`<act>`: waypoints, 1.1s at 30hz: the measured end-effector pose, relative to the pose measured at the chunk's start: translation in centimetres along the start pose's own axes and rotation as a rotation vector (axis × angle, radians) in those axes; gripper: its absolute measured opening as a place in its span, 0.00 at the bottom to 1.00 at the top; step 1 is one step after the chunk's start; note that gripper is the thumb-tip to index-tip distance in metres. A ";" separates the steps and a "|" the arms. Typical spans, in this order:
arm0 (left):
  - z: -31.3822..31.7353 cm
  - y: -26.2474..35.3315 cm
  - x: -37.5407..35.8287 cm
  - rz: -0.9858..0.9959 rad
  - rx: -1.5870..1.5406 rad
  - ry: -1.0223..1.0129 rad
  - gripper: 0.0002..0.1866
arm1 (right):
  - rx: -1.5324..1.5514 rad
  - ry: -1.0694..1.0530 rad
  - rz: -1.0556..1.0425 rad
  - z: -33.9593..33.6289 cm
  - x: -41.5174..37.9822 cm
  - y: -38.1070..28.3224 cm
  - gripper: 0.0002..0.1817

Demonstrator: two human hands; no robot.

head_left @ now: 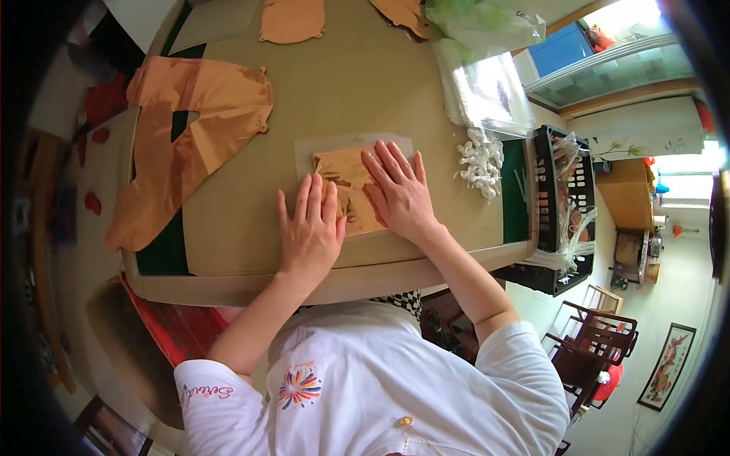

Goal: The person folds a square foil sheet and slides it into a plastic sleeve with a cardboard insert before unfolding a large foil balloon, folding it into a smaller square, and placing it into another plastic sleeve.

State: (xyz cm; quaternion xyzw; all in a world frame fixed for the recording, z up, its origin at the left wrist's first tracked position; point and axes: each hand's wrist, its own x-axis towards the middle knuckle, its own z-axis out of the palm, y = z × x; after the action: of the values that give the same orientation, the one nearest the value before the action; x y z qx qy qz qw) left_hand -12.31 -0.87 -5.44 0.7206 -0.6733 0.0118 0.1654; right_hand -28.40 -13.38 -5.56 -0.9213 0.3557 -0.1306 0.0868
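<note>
A folded rose-gold foil piece (351,163), which looks like a deflated balloon, lies flat on a pale sheet or bag (303,152) near the table's front edge. My left hand (310,232) lies with fingers outstretched on its left side. My right hand (404,199) presses flat on the right side, fingers a little apart. Wrinkles and dark reflections show on the foil between both hands. To the left, a large unfolded foil balloon (220,99) with small tabs hangs partly over the table's edge.
More foil pieces (293,19) lie at the far side. Clear plastic bags (487,91) and a bunch of white ribbon or string (480,163) sit on the right. A black crate (544,197) stands beside the table's right edge. Behind the bags is green-tinted plastic (483,26).
</note>
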 end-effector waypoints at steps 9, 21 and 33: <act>2.7 1.3 4.1 0.006 -0.153 -0.025 0.36 | -0.036 0.006 -0.015 0.2 -0.1 0.1 0.28; 2.0 1.1 3.8 0.017 -0.131 -0.087 0.40 | -0.079 0.425 0.170 -6.7 4.9 17.3 0.14; 2.5 0.9 3.8 0.024 -0.131 -0.047 0.41 | 0.183 0.175 0.565 -8.1 6.0 29.3 0.14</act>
State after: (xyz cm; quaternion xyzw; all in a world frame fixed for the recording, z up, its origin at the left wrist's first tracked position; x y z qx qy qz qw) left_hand -13.36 -5.17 -6.72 0.7002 -0.6849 -0.0470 0.1961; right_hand -45.09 -39.41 -4.17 -0.7594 0.5908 -0.2118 0.1714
